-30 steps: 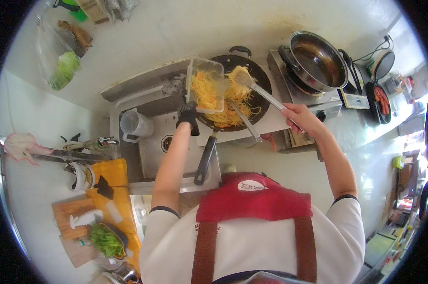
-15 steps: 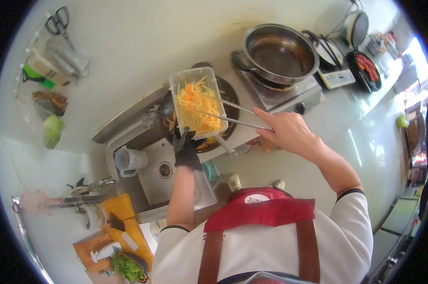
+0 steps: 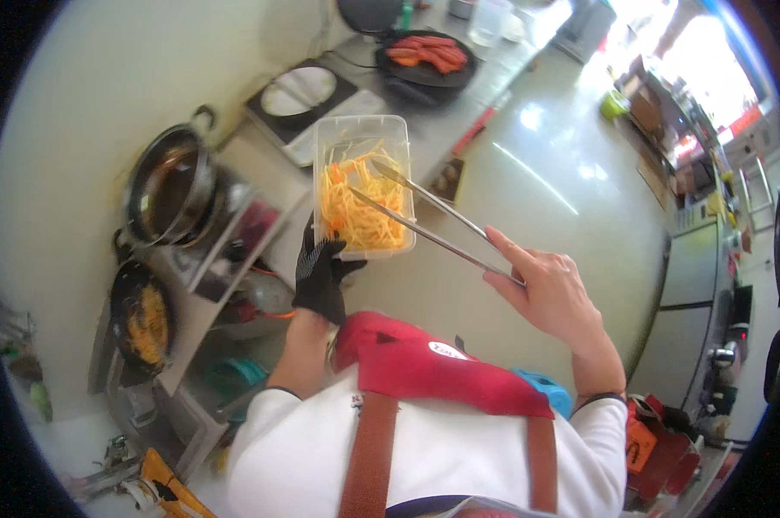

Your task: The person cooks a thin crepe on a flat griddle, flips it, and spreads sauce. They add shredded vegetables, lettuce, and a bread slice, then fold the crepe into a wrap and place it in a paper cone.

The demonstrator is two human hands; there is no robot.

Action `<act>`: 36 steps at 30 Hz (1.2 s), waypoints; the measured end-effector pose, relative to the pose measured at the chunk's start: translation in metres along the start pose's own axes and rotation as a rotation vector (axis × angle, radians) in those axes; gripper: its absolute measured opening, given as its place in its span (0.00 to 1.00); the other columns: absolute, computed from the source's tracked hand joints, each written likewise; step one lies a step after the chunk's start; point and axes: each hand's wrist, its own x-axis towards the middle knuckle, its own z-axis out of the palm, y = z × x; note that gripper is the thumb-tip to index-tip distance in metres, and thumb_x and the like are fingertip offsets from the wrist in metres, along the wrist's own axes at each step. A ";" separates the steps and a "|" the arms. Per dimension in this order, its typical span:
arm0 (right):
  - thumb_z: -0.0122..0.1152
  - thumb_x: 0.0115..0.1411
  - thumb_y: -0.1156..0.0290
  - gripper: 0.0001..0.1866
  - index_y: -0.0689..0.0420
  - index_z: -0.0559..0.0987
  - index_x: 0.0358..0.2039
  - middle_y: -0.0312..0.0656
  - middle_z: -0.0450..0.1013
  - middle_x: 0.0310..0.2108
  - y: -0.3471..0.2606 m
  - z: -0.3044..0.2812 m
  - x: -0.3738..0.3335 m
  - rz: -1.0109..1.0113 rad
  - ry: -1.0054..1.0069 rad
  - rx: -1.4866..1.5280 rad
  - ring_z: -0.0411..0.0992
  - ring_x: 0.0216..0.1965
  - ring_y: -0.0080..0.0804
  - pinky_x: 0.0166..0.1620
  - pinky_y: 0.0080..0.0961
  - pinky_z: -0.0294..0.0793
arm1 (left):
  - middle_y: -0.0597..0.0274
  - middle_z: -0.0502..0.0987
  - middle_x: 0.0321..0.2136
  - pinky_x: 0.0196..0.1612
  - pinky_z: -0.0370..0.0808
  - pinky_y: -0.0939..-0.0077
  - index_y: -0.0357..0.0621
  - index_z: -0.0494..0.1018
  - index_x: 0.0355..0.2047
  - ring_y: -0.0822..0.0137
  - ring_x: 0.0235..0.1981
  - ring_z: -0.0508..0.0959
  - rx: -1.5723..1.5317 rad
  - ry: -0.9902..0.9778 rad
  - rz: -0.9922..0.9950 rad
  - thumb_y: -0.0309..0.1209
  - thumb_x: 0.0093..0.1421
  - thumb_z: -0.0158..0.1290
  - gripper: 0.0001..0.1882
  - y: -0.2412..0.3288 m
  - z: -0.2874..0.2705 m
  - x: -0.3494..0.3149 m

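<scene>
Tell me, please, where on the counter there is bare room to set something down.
The counter shows a bare patch between the pan of red pieces and its front edge, and a narrower one between the stove and the white plate. The held tub hides some. It is crowded around the stove's pot and past the pan, where containers stand.
</scene>
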 end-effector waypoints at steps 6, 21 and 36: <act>0.55 0.58 0.58 0.26 0.54 0.68 0.55 0.45 0.71 0.21 0.220 -0.024 0.002 0.200 -0.024 -0.160 0.72 0.24 0.43 0.30 0.37 0.71 | 0.59 0.68 0.49 0.32 0.80 0.69 0.56 0.58 0.60 0.62 0.38 0.76 0.277 -0.152 -0.165 0.19 0.51 0.44 0.34 -0.107 0.202 0.120; 0.53 0.59 0.56 0.23 0.58 0.68 0.49 0.52 0.73 0.25 0.767 -0.165 -0.097 1.141 0.549 0.430 0.74 0.26 0.47 0.29 0.35 0.70 | 0.57 0.67 0.49 0.26 0.79 0.66 0.50 0.55 0.61 0.57 0.42 0.74 0.564 -0.931 -0.587 0.28 0.51 0.55 0.37 -0.472 0.841 0.367; 0.52 0.57 0.48 0.27 0.60 0.72 0.43 0.56 0.74 0.27 1.399 -0.380 -0.060 0.962 0.514 0.372 0.73 0.34 0.53 0.37 0.42 0.72 | 0.53 0.69 0.46 0.27 0.79 0.61 0.55 0.56 0.60 0.53 0.38 0.76 0.642 -0.773 -0.465 0.27 0.48 0.53 0.37 -0.719 1.372 0.560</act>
